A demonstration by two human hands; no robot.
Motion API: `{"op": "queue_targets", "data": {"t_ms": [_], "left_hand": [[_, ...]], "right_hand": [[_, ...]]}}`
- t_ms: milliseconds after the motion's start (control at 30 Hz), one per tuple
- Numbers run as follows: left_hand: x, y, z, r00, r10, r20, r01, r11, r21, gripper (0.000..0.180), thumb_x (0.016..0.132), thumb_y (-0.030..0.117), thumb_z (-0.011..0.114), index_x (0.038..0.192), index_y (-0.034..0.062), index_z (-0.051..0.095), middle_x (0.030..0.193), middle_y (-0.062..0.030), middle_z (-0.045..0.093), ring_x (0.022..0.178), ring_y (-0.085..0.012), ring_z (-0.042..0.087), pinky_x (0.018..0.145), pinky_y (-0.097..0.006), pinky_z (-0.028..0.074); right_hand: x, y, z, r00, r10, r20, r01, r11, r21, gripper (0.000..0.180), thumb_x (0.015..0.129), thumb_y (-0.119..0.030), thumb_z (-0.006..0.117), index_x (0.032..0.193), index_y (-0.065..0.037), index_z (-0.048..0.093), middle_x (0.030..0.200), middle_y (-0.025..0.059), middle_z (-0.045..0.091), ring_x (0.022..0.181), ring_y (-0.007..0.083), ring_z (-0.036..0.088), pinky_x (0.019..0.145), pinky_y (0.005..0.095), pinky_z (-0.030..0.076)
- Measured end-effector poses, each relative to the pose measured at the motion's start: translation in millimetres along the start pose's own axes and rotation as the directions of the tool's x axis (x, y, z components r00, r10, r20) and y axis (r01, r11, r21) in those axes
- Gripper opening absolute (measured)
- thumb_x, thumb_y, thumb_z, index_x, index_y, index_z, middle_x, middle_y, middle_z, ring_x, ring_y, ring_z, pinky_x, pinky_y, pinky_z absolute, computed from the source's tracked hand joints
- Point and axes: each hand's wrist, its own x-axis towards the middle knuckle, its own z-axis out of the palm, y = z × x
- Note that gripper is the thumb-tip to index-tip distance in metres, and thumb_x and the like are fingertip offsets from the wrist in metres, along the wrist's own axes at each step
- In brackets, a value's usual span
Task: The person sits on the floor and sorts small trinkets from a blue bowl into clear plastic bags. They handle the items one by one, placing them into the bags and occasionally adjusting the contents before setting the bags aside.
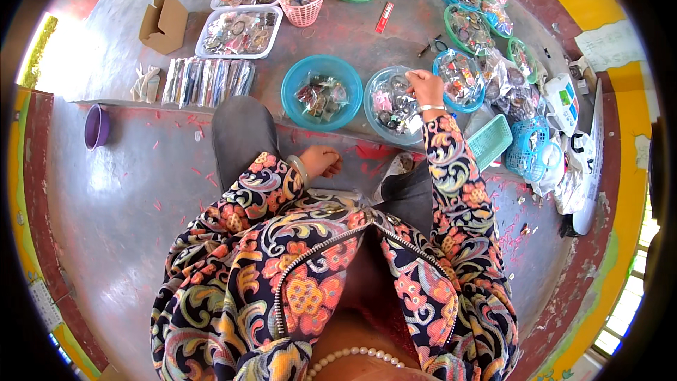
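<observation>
My right hand (425, 88) reaches over the right edge of a pale clear bowl (369, 114) filled with small bagged items. Its fingers are bent together at the rim, and whatever they grip is too small or hidden to name. Close to my lap, my left hand (321, 161) is curled closed, with nothing visible in it. Just ahead of it stands a blue bowl (288, 102) holding small clear packets (323, 97) with dark and coloured contents.
Beyond the bowls are white trays (273, 46), a pink basket (303, 13) and a cardboard box (163, 25). A row of flat packets (209, 82) lines the front edge at left. More filled bowls and a green basket (491, 142) crowd the right. A purple bucket (97, 127) sits lower left.
</observation>
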Motion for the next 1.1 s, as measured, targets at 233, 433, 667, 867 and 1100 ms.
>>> {"op": "queue_targets", "data": {"t_ms": [233, 433, 667, 867, 1100], "left_hand": [[-18, 18, 1, 0.985, 0.168, -0.044, -0.174, 0.952, -0.253, 0.046, 0.083, 0.041, 0.046, 0.103, 0.0001, 0.050, 0.093, -0.0103, 0.057, 0.083, -0.0182, 0.056, 0.065, -0.028, 0.045], [-21, 23, -9, 0.970, 0.245, 0.007, -0.216, 0.867, -0.449, 0.043, 0.081, 0.038, 0.052, 0.105, 0.0038, 0.049, 0.099, -0.0089, 0.056, 0.089, -0.0178, 0.054, 0.067, -0.029, 0.043], [-12, 14, -14, 0.974, 0.223, -0.045, -0.222, 0.883, -0.413, 0.023, 0.079, 0.016, 0.058, 0.099, 0.0060, 0.051, 0.093, -0.0051, 0.059, 0.086, -0.0152, 0.056, 0.062, -0.025, 0.043], [-12, 15, -17, 0.965, 0.229, -0.129, -0.262, 0.781, -0.567, 0.016, 0.079, 0.011, 0.058, 0.093, 0.0062, 0.053, 0.091, -0.0052, 0.060, 0.082, -0.0141, 0.058, 0.057, -0.022, 0.042], [-4, 7, -25, 0.944, 0.303, -0.130, -0.322, 0.761, -0.563, 0.018, 0.080, 0.006, 0.053, 0.098, 0.0000, 0.052, 0.092, -0.0090, 0.059, 0.083, -0.0153, 0.058, 0.065, -0.022, 0.049]], "right_hand": [[-108, 1, 42, 0.909, 0.264, 0.322, -0.408, 0.409, 0.816, 0.008, 0.081, -0.012, 0.051, 0.083, -0.004, 0.052, 0.071, 0.0050, 0.058, 0.058, 0.0144, 0.057, 0.045, 0.0218, 0.043], [-164, 26, 87, 0.885, 0.291, 0.364, -0.429, 0.204, 0.880, 0.003, 0.082, -0.008, 0.049, 0.081, -0.006, 0.051, 0.075, 0.0052, 0.058, 0.070, 0.0186, 0.060, 0.051, 0.0247, 0.048], [-161, 23, 95, 0.871, 0.169, 0.461, -0.488, 0.203, 0.849, 0.007, 0.084, -0.007, 0.046, 0.090, -0.005, 0.050, 0.087, 0.0087, 0.060, 0.077, 0.0172, 0.060, 0.056, 0.0240, 0.047], [-166, 21, 103, 0.766, 0.183, 0.616, -0.628, 0.422, 0.654, 0.003, 0.082, -0.011, 0.051, 0.084, -0.009, 0.050, 0.090, 0.0056, 0.059, 0.082, 0.0193, 0.059, 0.057, 0.0261, 0.045], [-162, 14, 95, 0.804, 0.146, 0.576, -0.519, 0.643, 0.563, 0.029, 0.076, -0.013, 0.056, 0.103, -0.007, 0.049, 0.089, 0.0031, 0.058, 0.077, 0.0115, 0.054, 0.063, 0.0232, 0.040]]}}
